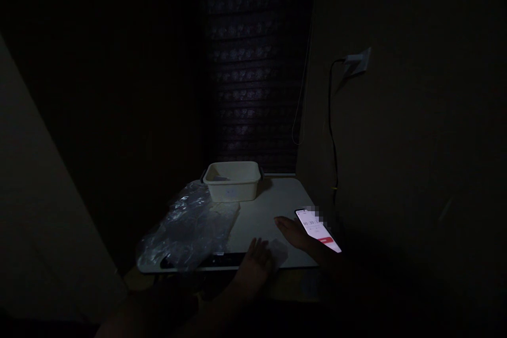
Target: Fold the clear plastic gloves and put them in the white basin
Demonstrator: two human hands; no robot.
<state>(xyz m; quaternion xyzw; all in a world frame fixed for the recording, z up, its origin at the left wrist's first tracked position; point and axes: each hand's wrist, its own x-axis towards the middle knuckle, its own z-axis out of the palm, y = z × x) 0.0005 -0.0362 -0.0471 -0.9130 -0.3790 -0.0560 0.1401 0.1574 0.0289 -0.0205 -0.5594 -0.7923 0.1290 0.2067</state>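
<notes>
left hand point(257, 259) bare | right hand point(295, 233) bare | forearms bare, no sleeves visible

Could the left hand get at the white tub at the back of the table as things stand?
Probably yes. The left hand rests at the table's near edge, and the bare tabletop runs from it to the white tub. The crumpled clear plastic lies off to the left, not across that path.
</notes>
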